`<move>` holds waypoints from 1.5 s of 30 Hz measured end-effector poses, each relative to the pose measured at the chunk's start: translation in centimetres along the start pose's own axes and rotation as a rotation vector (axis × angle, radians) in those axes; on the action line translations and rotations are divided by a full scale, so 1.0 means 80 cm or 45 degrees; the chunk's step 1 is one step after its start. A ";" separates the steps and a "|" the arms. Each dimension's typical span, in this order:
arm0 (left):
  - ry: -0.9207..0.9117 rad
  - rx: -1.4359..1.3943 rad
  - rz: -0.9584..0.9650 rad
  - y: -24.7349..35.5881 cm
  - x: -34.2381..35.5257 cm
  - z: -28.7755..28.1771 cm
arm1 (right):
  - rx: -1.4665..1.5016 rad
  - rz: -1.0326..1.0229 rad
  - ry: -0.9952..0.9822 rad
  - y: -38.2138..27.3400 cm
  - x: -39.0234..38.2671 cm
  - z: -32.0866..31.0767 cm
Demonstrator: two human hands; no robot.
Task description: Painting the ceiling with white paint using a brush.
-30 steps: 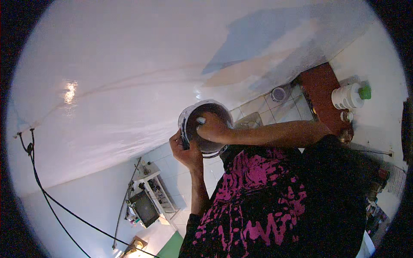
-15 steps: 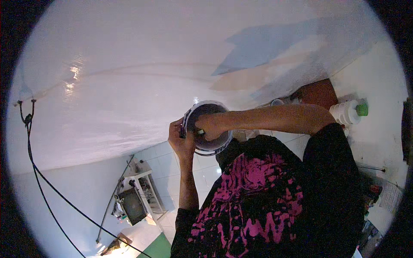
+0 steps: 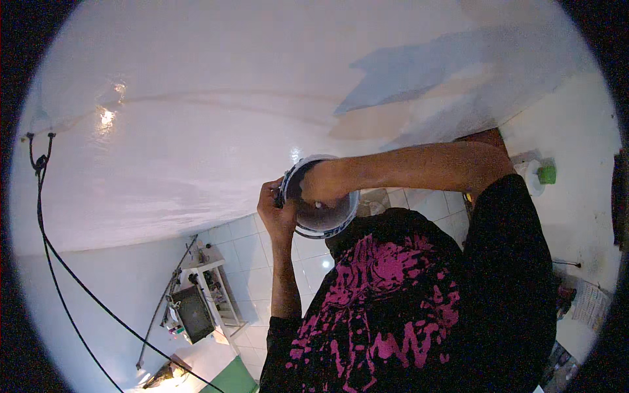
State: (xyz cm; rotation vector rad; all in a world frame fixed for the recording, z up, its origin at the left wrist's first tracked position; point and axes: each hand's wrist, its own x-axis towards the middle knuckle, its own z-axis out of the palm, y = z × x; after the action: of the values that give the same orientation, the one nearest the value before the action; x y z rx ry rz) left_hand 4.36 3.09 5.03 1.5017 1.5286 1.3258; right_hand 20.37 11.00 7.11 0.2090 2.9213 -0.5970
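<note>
Your left hand [image 3: 276, 213] clamps the bowl [image 3: 321, 196] by its left rim, held at chest height before the white wall [image 3: 229, 98]. Your right hand [image 3: 322, 185] reaches down inside it, fingers curled; whether it grips anything, I cannot tell.

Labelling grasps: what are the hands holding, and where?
Left hand grips the small bucket by its rim; right hand reaches inside, contents hidden.
</note>
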 end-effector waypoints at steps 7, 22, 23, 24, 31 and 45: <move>-0.004 -0.066 -0.073 0.009 -0.002 -0.002 | -0.120 0.024 -0.052 -0.018 -0.015 -0.009; -0.073 -0.129 -0.142 0.037 -0.004 0.000 | 0.293 -0.143 0.160 -0.012 -0.009 0.024; -0.079 -0.127 -0.145 0.037 -0.005 -0.001 | 0.297 -0.140 0.163 -0.012 -0.008 0.028; -0.101 -0.130 -0.168 0.037 -0.004 -0.001 | 0.286 -0.104 0.213 -0.012 -0.006 0.029; -0.086 -0.091 -0.210 0.036 -0.003 -0.002 | 0.246 0.110 0.255 -0.028 -0.009 0.037; -0.059 0.009 -0.150 0.033 -0.004 0.008 | 0.310 0.409 0.586 -0.041 -0.030 0.023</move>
State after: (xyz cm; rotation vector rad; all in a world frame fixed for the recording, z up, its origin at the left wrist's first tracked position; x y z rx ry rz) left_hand 5.91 2.57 7.25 1.4138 1.5689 1.2115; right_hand 22.36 6.99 7.07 0.9393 3.1165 -0.9539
